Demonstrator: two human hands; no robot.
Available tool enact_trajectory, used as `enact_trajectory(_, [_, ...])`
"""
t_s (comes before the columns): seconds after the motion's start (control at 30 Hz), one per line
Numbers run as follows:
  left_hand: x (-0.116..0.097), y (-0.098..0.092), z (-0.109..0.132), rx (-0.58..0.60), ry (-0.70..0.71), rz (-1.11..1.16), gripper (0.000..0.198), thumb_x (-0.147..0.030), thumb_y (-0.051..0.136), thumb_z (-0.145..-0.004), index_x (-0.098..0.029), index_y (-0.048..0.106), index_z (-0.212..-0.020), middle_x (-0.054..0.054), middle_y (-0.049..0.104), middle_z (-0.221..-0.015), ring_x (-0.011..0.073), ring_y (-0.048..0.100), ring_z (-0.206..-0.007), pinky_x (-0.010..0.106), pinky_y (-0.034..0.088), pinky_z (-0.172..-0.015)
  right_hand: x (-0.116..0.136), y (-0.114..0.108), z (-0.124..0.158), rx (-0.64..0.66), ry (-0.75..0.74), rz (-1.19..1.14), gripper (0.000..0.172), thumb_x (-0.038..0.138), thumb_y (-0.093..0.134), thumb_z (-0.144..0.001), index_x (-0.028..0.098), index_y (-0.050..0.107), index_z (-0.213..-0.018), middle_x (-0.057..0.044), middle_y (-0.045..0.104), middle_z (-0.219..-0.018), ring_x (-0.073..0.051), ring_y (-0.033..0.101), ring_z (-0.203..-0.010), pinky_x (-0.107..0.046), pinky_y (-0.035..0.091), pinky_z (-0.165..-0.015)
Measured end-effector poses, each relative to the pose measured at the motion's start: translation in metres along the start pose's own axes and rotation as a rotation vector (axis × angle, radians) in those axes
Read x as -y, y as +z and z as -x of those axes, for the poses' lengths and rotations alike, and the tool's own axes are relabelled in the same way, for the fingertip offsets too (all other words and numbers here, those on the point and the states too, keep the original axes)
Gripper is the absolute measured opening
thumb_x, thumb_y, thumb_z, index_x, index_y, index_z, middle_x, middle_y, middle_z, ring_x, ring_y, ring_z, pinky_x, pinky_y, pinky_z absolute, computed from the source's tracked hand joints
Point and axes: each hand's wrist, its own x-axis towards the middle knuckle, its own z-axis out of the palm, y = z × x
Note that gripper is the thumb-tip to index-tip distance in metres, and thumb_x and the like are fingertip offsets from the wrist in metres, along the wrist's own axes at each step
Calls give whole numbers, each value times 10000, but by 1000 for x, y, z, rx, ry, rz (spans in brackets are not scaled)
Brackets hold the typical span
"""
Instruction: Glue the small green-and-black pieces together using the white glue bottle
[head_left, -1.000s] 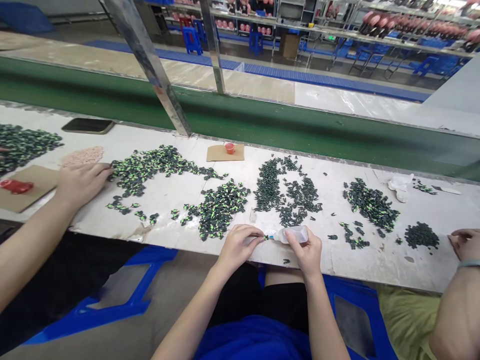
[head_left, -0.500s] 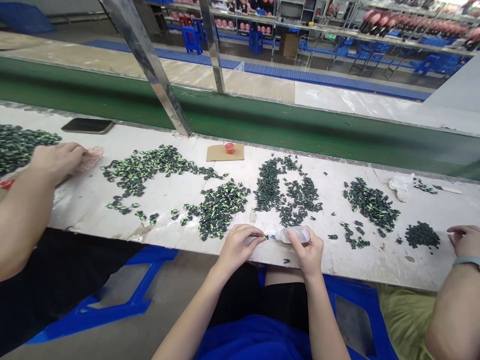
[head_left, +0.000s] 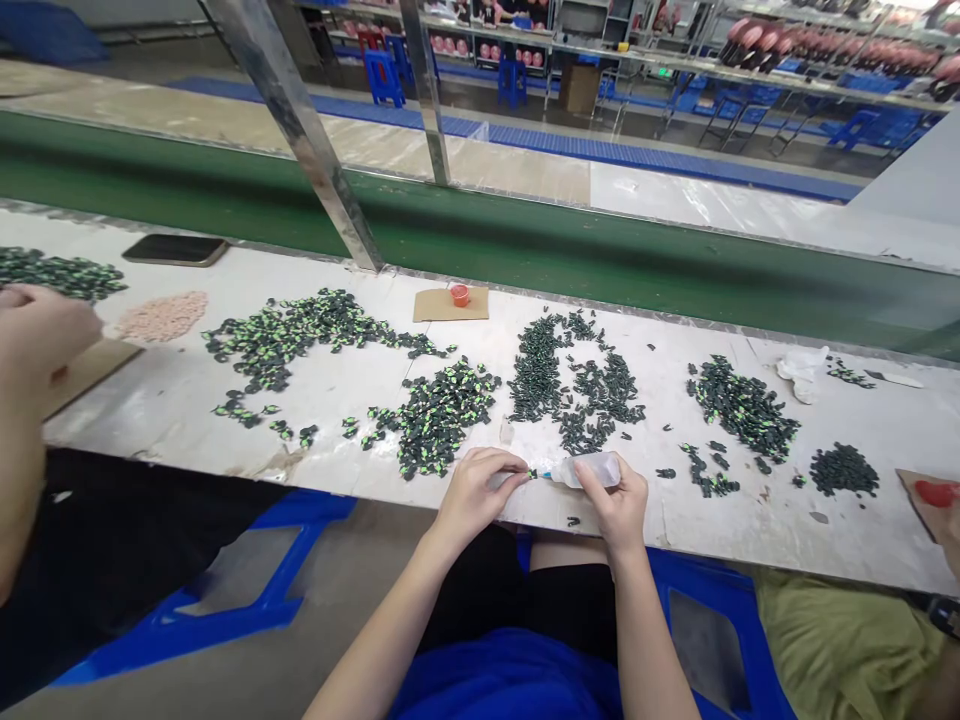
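Observation:
Between thumb and fingertips, my left hand (head_left: pixel 480 490) pinches a small dark piece with green marks (head_left: pixel 532 474). My right hand (head_left: pixel 621 508) is wrapped round a translucent squeeze bottle (head_left: pixel 592 470), tilted on its side with its blue tip touching or almost touching that piece. Just left of my left hand lies a pile of dark green-marked pieces (head_left: pixel 439 420). Beyond the bottle is a heap of small plain dark pieces (head_left: pixel 538 370). One loose dark piece (head_left: pixel 574 521) rests near the table's front edge.
A cardboard piece (head_left: pixel 431 306) bears a small red cup (head_left: pixel 460 296) at the back. More dark pieces (head_left: pixel 742 410) lie to the right. A co-worker's hand (head_left: pixel 45 330) is at the left, near pink bits (head_left: pixel 165 316) and a phone (head_left: pixel 176 250). A metal post (head_left: pixel 300 130) rises behind.
My hands, the bottle and the pinched piece stay almost still. The left co-worker's hand has moved left, away from the pink bits. The right co-worker's hand has drawn back, showing cardboard with red on it.

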Motion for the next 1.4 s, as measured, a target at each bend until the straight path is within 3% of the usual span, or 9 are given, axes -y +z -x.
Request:
enact_trajectory(0.27, [2, 1, 1, 17, 11, 5, 45, -252, 657, -821, -221, 687, -809, 27, 743, -807, 192, 679, -797, 324, 518, -757, -13, -26, -4, -506, 68, -137, 328, 407, 746, -661, 174, 551, -785, -11, 615, -712, -158, 607, -615, -289, 499, -593])
enact_trajectory(0.43, [3, 1, 3, 16, 35, -6, 25, -225, 668, -811, -222, 693, -813, 24, 742, -809, 189, 677, -791, 321, 514, -751, -15, -31, -13, -473, 94, -113, 511, 364, 818, -547, 222, 418, -832, -28, 654, -812, -192, 667, -765, -367, 529, -768])
enact_trajectory(0.7, [2, -2, 3, 25, 75, -9, 46, -207, 660, -816, -223, 700, -834, 26, 745, -827, 186, 677, -814, 319, 513, -771, -7, -25, -12, -398, 130, 103, 624, 413, 808, -585, 193, 457, -1052, -91, 674, -950, -201, 654, -797, -381, 533, -774])
enact_trajectory(0.83, [3, -3, 3, 28, 109, -13, 62, -220, 646, -831, -226, 708, -834, 32, 746, -821, 189, 681, -815, 320, 512, -761, 5, -42, 5, -402, -57, 212, 614, 362, 749, -714, 195, 446, -1221, -124, 649, -1080, -220, 647, -894, -394, 536, -784])
enact_trajectory(0.87, [3, -3, 3, 29, 113, -15, 65, -226, 644, -834, -227, 708, -833, 33, 747, -820, 188, 682, -813, 322, 512, -762, 8, -47, 10, -354, -140, 277, 491, 330, 709, -765, 208, 502, -1193, -111, 656, -1059, -220, 646, -891, -391, 535, -783])
enact_trajectory(0.93, [2, -3, 2, 35, 121, -25, 59, -236, 648, -833, -230, 706, -831, 30, 747, -815, 189, 681, -813, 332, 508, -777, 15, -55, 18, -70, -301, 367, 210, 254, 573, -869, 246, 625, -1072, -81, 677, -977, -213, 650, -876, -366, 541, -766])
enact_trajectory(1.07, [2, -3, 3, 55, 153, -12, 58, -250, 660, -827, -234, 702, -864, 34, 748, -858, 205, 666, -889, 366, 498, -833, 22, -52, 22, 490, -390, 426, 337, 154, 402, -925, 295, 700, -998, -57, 678, -935, -180, 659, -834, -292, 554, -690])
enact_trajectory(1.17, [4, 0, 5, 43, 169, -7, 90, -261, 651, -834, -237, 705, -902, 52, 740, -945, 223, 637, -976, 388, 495, -860, 21, -42, 18, 599, -347, 485, 294, 140, 458, -903, 278, 711, -963, -44, 662, -872, -171, 661, -767, -271, 551, -655])
enact_trajectory(1.4, [3, 5, 5, 60, 177, -136, 100, -230, 650, -832, -252, 702, -914, 51, 717, -1030, 246, 597, -1028, 424, 468, -858, 22, -37, 17, 617, -272, 565, 222, 102, 519, -853, 240, 674, -775, -23, 639, -766, -187, 649, -739, -275, 529, -652])
